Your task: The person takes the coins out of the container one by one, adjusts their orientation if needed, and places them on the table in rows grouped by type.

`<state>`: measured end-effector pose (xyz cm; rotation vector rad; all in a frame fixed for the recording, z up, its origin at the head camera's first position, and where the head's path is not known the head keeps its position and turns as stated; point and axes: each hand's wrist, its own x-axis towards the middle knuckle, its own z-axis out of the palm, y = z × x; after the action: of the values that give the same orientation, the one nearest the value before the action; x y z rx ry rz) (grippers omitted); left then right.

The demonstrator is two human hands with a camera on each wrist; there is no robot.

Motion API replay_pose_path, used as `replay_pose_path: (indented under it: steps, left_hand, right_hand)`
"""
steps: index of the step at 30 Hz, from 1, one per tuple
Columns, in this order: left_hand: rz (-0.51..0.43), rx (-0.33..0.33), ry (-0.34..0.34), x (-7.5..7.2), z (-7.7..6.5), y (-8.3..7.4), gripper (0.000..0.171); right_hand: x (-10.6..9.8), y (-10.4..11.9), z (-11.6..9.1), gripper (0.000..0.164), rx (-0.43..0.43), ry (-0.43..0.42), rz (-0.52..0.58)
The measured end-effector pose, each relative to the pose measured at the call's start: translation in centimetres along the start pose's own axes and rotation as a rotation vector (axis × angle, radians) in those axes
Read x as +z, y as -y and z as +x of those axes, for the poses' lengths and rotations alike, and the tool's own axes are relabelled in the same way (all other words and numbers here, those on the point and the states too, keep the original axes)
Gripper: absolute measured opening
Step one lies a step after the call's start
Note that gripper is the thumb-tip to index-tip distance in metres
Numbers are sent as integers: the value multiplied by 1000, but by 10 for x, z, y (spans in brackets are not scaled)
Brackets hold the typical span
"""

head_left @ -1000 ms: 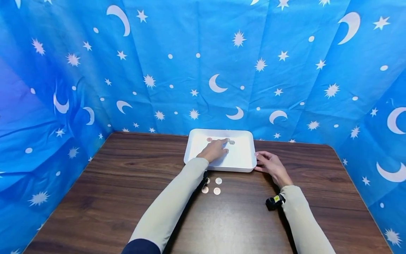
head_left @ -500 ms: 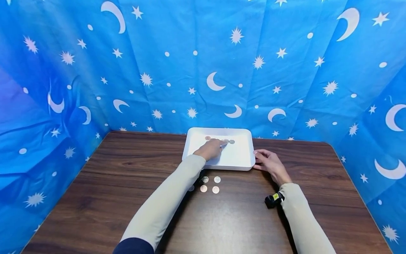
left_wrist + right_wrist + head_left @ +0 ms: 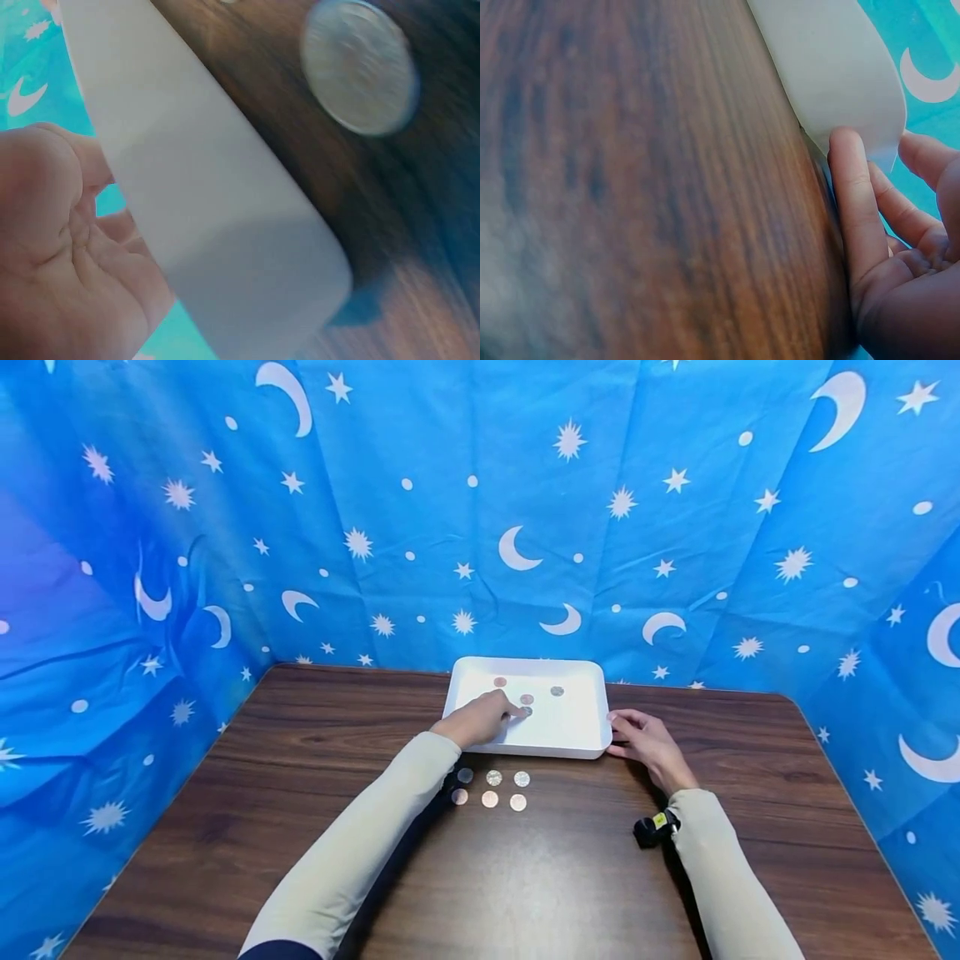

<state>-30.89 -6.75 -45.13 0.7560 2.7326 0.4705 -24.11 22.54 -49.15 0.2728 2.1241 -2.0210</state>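
A white tray point(image 3: 555, 750) stands at the back of the table. My left hand point(image 3: 480, 718) reaches in over its front left side, the index finger stretched out to touch a silver coin point(image 3: 528, 711). Just behind that coin lies a copper coin point(image 3: 527, 699). Another copper coin point(image 3: 500, 682) is at the tray's back left, and a silver coin point(image 3: 557, 691) sits right of centre. In the left wrist view, the tray's wall point(image 3: 202, 187) hides the fingertips. My right hand point(image 3: 647, 742) rests its fingers against the tray's right end point(image 3: 840, 75), low and near the rim.
On the wood table point(image 3: 577, 868), several coins lie in two rows before the tray, silver coins point(image 3: 493, 777) behind copper coins point(image 3: 490, 798). A blue cloth point(image 3: 420, 510) with moons and stars hangs right behind the table.
My left hand has drawn back toward the tray's front left, and a silver coin has come forward with its fingertip. The right hand stays at the tray's right end.
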Motion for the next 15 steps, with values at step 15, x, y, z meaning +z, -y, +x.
replay_pose_path:
  steps: [15]
  left_hand:
    - [-408, -135, -154, -1, 10, 17, 29]
  right_hand:
    - [1, 0, -1, 50, -5, -1, 15]
